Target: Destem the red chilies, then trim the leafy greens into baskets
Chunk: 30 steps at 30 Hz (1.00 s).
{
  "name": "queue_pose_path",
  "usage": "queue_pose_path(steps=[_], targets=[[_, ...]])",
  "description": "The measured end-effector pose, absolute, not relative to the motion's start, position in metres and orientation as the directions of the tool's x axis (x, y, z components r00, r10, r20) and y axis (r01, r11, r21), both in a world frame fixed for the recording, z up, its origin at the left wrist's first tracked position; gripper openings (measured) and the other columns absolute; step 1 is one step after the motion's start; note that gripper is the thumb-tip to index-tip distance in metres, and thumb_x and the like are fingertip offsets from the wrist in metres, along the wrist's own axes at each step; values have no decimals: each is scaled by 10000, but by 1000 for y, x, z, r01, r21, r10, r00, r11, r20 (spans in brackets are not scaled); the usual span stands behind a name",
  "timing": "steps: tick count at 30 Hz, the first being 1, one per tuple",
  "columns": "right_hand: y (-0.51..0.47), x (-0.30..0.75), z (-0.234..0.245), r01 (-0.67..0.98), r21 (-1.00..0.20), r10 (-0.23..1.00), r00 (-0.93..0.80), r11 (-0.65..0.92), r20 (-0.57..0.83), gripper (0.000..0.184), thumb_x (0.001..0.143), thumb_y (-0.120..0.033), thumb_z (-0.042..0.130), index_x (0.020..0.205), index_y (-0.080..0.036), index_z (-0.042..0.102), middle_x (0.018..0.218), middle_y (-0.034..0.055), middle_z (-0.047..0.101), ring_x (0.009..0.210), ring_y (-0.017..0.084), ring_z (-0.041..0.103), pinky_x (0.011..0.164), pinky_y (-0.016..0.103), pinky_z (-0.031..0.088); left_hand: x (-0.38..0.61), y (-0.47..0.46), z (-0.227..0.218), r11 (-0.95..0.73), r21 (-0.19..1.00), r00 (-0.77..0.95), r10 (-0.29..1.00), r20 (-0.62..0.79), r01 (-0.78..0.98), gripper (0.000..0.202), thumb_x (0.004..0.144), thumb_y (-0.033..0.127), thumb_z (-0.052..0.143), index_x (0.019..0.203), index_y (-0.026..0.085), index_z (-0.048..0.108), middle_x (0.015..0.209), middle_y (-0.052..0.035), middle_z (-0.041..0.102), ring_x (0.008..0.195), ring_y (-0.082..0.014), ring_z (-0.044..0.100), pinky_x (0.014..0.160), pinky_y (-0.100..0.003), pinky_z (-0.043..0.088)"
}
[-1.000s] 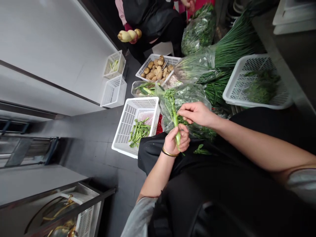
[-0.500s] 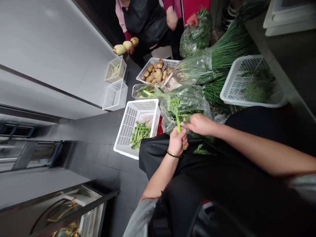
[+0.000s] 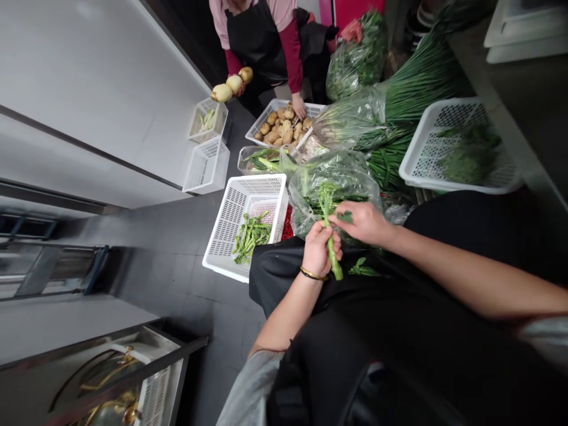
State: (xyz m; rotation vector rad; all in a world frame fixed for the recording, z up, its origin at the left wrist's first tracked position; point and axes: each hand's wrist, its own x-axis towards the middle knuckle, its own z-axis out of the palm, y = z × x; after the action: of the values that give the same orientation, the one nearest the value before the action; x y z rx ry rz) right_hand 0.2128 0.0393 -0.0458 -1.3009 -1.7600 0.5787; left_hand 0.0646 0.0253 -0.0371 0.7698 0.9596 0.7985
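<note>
My left hand (image 3: 320, 248) is wrapped round a broccolini stalk (image 3: 333, 260), whose floret head points away from me and whose cut end sticks out towards my lap. Close beside it, my right hand (image 3: 361, 222) pinches a dark green leaf (image 3: 345, 217) at the stalk's upper part. Loose leaves (image 3: 364, 269) lie on the black apron over my lap. An open plastic bag (image 3: 306, 177) with more green stems is just beyond my hands. To its left stands a white perforated basket (image 3: 222, 236) with several trimmed broccolini stalks (image 3: 252, 234) inside.
A co-worker (image 3: 261, 47) sits opposite, holding peeled potatoes (image 3: 222, 93) over a crate of potatoes (image 3: 279, 127). Bundled scallions (image 3: 412, 89) lie at right, near a white basket (image 3: 410, 163) of leaves. Small white baskets (image 3: 206, 168) stand by the wall.
My left hand has tilted the stalk, so more of its lower end shows. My right hand has shifted slightly right with the leaf. The co-worker's hand has reached down into the potato crate.
</note>
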Motion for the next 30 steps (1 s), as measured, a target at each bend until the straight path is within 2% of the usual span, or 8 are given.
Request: queue_pose_path(steps=[3, 8, 13, 20, 23, 25, 27, 30], targets=[[20, 210, -51, 436, -788, 900, -178, 435, 398, 311, 894, -378, 465, 682, -179, 574, 682, 38, 600, 611, 122, 535, 622, 241, 398, 63, 27, -42, 411, 880, 270, 898, -347, -239, 325, 759, 418, 649, 921, 182, 495, 530, 77, 474, 348, -47, 392, 327, -158, 338], [39, 215, -43, 489, -862, 991, -48, 135, 127, 308, 781, -433, 599, 625, -171, 562, 605, 15, 588, 556, 124, 520, 549, 243, 374, 66, 19, -51, 279, 958, 285, 925, -250, -65, 359, 753, 462, 664, 901, 185, 489, 633, 56, 539, 394, -38, 457, 361, -146, 386], [38, 218, -52, 237, -967, 980, -195, 96, 50, 371, 854, -483, 468, 643, -182, 520, 581, 10, 585, 565, 133, 552, 593, 251, 428, 59, 24, -38, 479, 816, 406, 849, -337, -325, 285, 780, 395, 641, 860, 192, 457, 623, 53, 496, 388, -43, 395, 323, -147, 325], [29, 267, -76, 782, -621, 880, -332, 54, -341, 390, 606, -487, 731, 836, -182, 653, 675, 38, 629, 599, 181, 564, 570, 271, 380, 52, 24, -37, 567, 742, 497, 788, -363, -358, 294, 858, 432, 520, 1002, 175, 520, 561, 32, 510, 346, -68, 380, 305, -169, 310], [46, 258, -56, 688, -722, 954, -260, 74, -149, 402, 738, -546, 613, 927, -194, 654, 682, 13, 627, 574, 140, 536, 555, 244, 359, 59, 20, -38, 547, 783, 487, 792, -368, -297, 288, 831, 433, 567, 954, 178, 514, 539, 42, 519, 329, -65, 390, 307, -167, 332], [51, 241, -41, 622, -766, 982, -179, 161, 60, 358, 845, -507, 496, 794, -182, 638, 628, 6, 587, 546, 115, 491, 544, 235, 338, 61, 19, -36, 557, 787, 490, 781, -387, -265, 296, 802, 431, 605, 911, 175, 507, 553, 34, 540, 352, -74, 441, 325, -172, 364], [45, 223, -31, 662, -683, 948, -149, 308, 282, 358, 885, -411, 454, 656, -169, 583, 613, 25, 552, 546, 111, 457, 537, 246, 312, 61, 22, -36, 596, 758, 481, 763, -431, -266, 307, 762, 417, 650, 859, 169, 495, 576, 31, 549, 381, -77, 471, 345, -179, 385], [24, 208, -28, 607, -504, 781, -380, 614, 495, 331, 896, -324, 436, 627, -176, 560, 623, 37, 540, 567, 115, 452, 555, 258, 310, 57, 28, -39, 577, 748, 361, 808, -465, -329, 345, 710, 409, 697, 778, 169, 458, 561, 51, 516, 373, -52, 437, 346, -166, 360]])
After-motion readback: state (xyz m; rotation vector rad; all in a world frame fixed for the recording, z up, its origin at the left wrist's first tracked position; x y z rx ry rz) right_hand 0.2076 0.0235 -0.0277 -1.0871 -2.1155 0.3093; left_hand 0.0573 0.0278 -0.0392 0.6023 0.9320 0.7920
